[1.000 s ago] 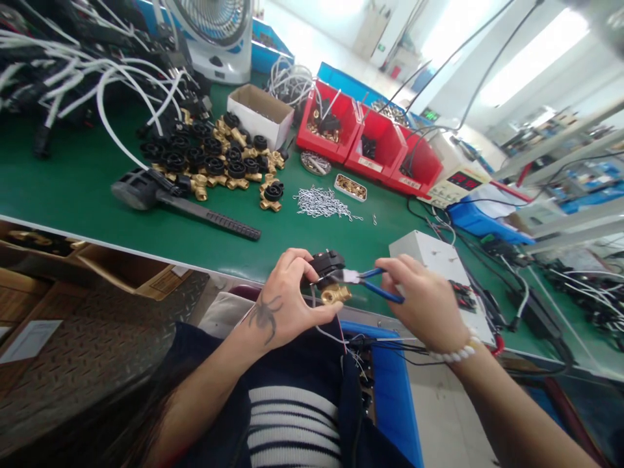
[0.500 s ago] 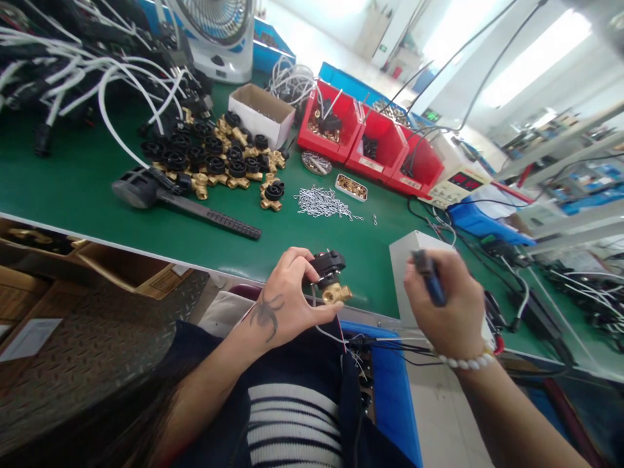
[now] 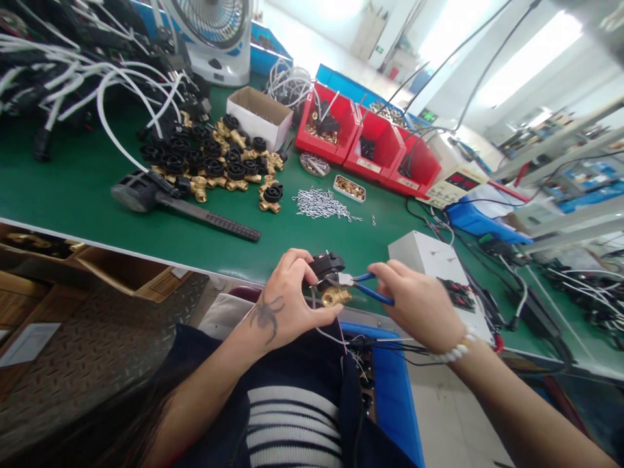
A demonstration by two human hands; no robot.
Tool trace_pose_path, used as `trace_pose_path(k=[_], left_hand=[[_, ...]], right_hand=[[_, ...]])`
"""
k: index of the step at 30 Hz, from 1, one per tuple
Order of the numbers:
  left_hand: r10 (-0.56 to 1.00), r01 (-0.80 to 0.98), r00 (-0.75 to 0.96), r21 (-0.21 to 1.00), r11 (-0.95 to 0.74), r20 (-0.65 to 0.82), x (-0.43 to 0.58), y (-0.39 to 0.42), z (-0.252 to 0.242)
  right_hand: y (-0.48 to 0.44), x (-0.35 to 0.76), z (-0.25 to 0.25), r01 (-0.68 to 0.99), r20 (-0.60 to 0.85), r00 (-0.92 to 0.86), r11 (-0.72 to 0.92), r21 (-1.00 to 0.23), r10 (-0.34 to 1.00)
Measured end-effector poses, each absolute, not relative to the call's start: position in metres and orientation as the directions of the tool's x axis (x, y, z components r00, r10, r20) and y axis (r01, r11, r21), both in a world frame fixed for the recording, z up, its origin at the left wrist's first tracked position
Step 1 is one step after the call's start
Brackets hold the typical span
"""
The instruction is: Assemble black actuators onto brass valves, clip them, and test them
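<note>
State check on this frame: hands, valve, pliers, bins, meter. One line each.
left hand: gripping the brass valve
brass valve: held above the bench edge, black cap up
right hand: closed on the pliers
pliers: tip at the valve
red bins: open, parts inside
meter: display lit

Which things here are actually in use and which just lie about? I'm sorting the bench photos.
In use: left hand, brass valve, right hand, blue-handled pliers.

Lying about: heap of valves, pile of metal clips, red bins, fan.
</note>
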State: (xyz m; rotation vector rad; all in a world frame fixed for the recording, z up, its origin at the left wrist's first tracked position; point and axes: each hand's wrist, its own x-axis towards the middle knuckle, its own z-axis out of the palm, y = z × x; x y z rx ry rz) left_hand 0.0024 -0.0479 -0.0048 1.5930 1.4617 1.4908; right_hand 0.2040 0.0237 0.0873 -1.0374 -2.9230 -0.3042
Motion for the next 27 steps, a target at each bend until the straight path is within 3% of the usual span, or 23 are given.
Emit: trace_pose_path(k=[3, 5, 6, 9, 10, 11, 15, 17, 20, 21, 25, 27], left_hand=[[0.905, 0.354, -0.176, 0.883, -0.309, 0.387, 0.003, -0.048, -0.004], [0.900, 0.354, -0.177, 0.879, -0.319, 0.398, 0.003, -0.047, -0.003], [0.898, 0.356, -0.181, 0.878, -0.321, 0.402, 0.003, -0.047, -0.003], [0.895, 0.363, -0.181, 0.873, -0.325, 0.408, 0.003, -0.048, -0.004], [0.894, 0.363, -0.181, 0.873, -0.327, 0.410, 0.003, -0.048, -0.004], [0.894, 0.360, -0.179, 0.873, -0.329, 0.411, 0.003, -0.048, -0.004], [0.895, 0.355, -0.172, 0.873, -0.334, 0.412, 0.003, -0.048, -0.004], [0.894, 0.360, -0.170, 0.870, -0.336, 0.416, 0.003, -0.048, -0.005], [0.900, 0.362, -0.169, 0.874, -0.323, 0.403, 0.002, -0.048, -0.005], [0.903, 0.359, -0.170, 0.878, -0.316, 0.394, 0.001, -0.048, -0.005], [0.902, 0.350, -0.160, 0.878, -0.327, 0.400, 0.001, -0.047, -0.004], [0.899, 0.364, -0.162, 0.872, -0.328, 0.406, 0.000, -0.048, -0.004]], right_hand=[[0.024, 0.206, 0.091, 0.685, 0.474, -0.659, 0.726, 0.057, 0.584], [0.022, 0.206, 0.089, 0.701, 0.587, -0.557, 0.711, -0.047, 0.588], [0.021, 0.205, 0.086, 0.704, 0.542, -0.578, 0.709, -0.047, 0.610], [0.020, 0.203, 0.081, 0.649, 0.166, -0.757, 0.757, 0.073, 0.632], [0.020, 0.203, 0.082, 0.634, 0.108, -0.773, 0.767, 0.102, 0.625], [0.020, 0.203, 0.084, 0.637, 0.135, -0.770, 0.764, 0.106, 0.623], [0.019, 0.205, 0.087, 0.697, 0.516, -0.606, 0.717, -0.024, 0.606], [0.019, 0.206, 0.082, 0.692, 0.449, -0.651, 0.721, 0.019, 0.613], [0.022, 0.206, 0.077, 0.647, 0.144, -0.762, 0.748, 0.147, 0.631], [0.022, 0.207, 0.078, 0.649, 0.135, -0.760, 0.745, 0.151, 0.635], [0.022, 0.206, 0.083, 0.724, 0.504, -0.601, 0.689, 0.015, 0.621], [0.022, 0.206, 0.080, 0.716, 0.461, -0.634, 0.697, 0.045, 0.621]])
